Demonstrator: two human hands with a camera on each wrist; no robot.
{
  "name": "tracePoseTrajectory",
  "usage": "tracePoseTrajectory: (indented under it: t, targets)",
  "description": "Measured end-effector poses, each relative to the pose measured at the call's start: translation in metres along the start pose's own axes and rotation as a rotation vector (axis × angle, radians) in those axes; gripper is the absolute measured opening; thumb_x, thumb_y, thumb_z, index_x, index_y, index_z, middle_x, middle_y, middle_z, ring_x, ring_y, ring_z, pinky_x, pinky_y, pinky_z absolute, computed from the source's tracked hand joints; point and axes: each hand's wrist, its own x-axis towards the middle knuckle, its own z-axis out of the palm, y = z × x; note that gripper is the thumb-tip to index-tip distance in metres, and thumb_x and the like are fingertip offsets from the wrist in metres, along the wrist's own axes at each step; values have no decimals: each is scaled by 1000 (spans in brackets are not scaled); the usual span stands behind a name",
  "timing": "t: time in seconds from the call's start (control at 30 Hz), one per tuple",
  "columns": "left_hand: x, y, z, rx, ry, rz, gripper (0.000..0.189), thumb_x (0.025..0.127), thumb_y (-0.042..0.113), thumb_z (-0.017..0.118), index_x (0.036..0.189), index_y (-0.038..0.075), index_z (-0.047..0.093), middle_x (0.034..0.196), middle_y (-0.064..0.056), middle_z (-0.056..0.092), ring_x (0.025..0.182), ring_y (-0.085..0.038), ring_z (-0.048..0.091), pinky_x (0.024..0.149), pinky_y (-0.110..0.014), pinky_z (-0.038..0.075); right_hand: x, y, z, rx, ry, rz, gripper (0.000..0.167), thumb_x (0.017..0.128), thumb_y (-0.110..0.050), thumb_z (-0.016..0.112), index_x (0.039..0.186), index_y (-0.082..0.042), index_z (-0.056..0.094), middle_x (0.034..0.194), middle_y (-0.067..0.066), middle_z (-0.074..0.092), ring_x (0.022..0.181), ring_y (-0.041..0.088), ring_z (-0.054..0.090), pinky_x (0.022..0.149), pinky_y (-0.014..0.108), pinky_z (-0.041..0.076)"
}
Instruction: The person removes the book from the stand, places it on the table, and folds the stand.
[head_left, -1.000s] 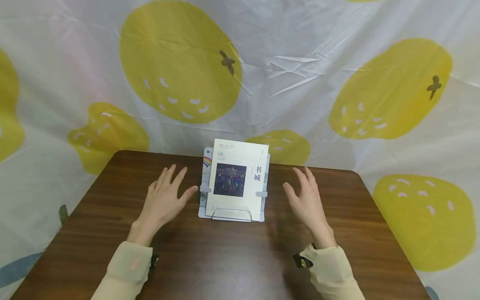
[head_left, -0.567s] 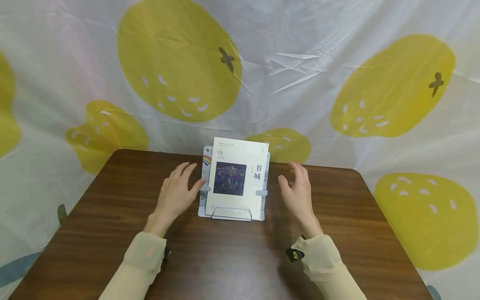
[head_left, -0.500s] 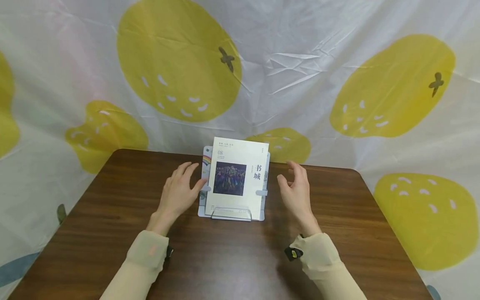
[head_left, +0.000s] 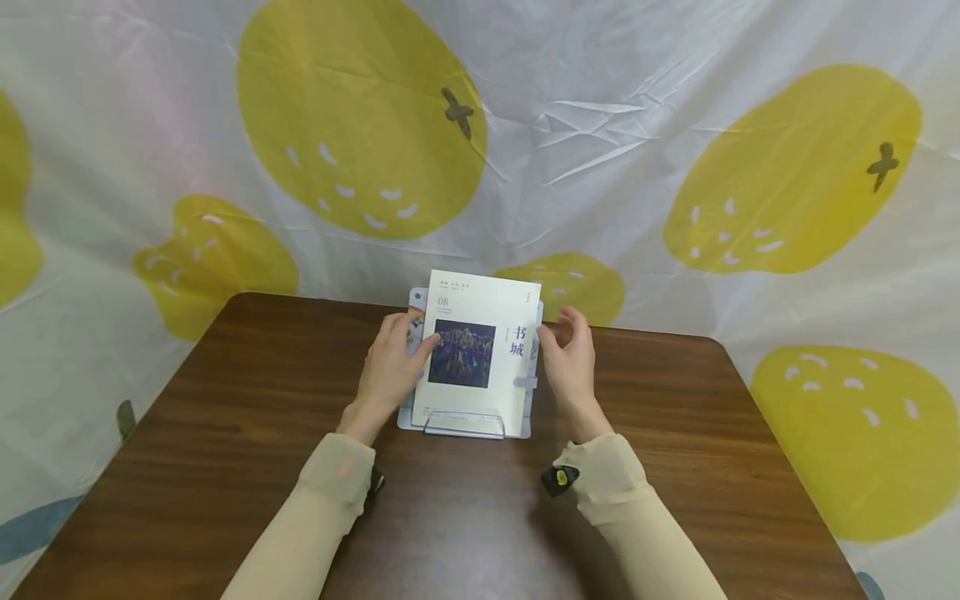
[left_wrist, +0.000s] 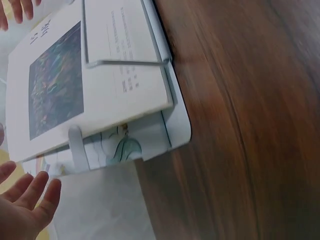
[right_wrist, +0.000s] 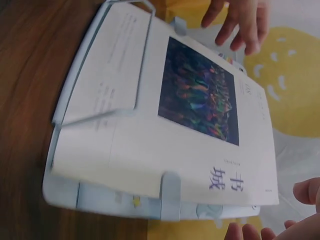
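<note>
A white book (head_left: 506, 400) with a dark square picture on its cover leans upright on a pale blue book stand (head_left: 406, 417) printed with a rainbow. A wire bracket (right_wrist: 141, 70) crosses the book's lower front, and page clips (right_wrist: 170, 197) hold its side edges. My left hand (head_left: 386, 367) is at the left edge, its thumb overlapping the cover in the head view. In the left wrist view its fingers (left_wrist: 36, 192) are spread and apart from the book. My right hand (head_left: 572, 367) is beside the right edge, fingers loosely bent, thumb tip close to the cover.
The stand is on a dark brown wooden table (head_left: 225, 467) with rounded corners. A pale curtain (head_left: 585, 200) with large yellow fruit prints hangs right behind the table's far edge. Black wrist cameras (head_left: 560, 479) sit at the sleeve cuffs.
Both hands have moved inward and slightly forward, from apart on either side to right beside the book's edges. The book and stand have stayed in place.
</note>
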Motion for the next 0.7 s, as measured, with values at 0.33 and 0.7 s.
tracePoseTrajectory:
  t: [0.33, 0.7]
  targets:
    - [7, 4, 14, -97, 19, -77, 51, 93, 29, 68, 136, 5, 52, 129, -15, 50, 109, -31, 56, 87, -47, 49, 7, -1, 25, 47, 44, 147, 50, 91, -11, 62, 138, -4, 45, 129, 20, 50, 110, 27, 51, 91, 39, 44]
    - [13, 2, 22, -84, 59, -114, 50, 90, 22, 73, 135, 10, 54, 114, -14, 55, 90, -29, 59, 75, -43, 49, 4, -1, 40, -66, 151, 117, 49, 83, -5, 61, 131, 1, 53, 109, 15, 49, 97, 26, 48, 83, 36, 41]
